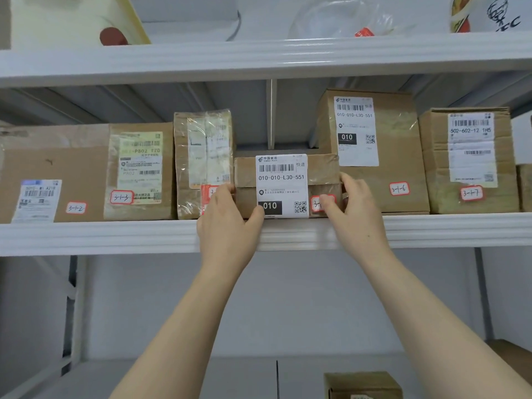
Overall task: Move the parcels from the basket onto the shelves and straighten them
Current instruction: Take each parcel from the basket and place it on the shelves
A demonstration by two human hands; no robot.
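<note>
The red sticker (316,203) on the small box (288,180) is half hidden by the right thumb, so its number cannot be read. The left hand (227,226) covers most of the tag (211,192) on the wrapped box (201,156) next door. The fingertips of both hands go round the sides of the small box and are out of sight. The things on the top shelf (259,59) are cut off at the top edge. A low box (362,384) is cut off at the bottom.

The small box sits at the front of the middle shelf (115,234). Its white label (280,182) faces out. The left hand grips its left side, thumb on the front and fingers curled round the edge. The right hand (354,211) grips the right side the same way.

The wrapped box stands just beside it on the left. A tall box (388,162) stands just beside it on the right. Two more brown boxes (86,174) stand further left, and an end box (472,156) stands further right.
</note>
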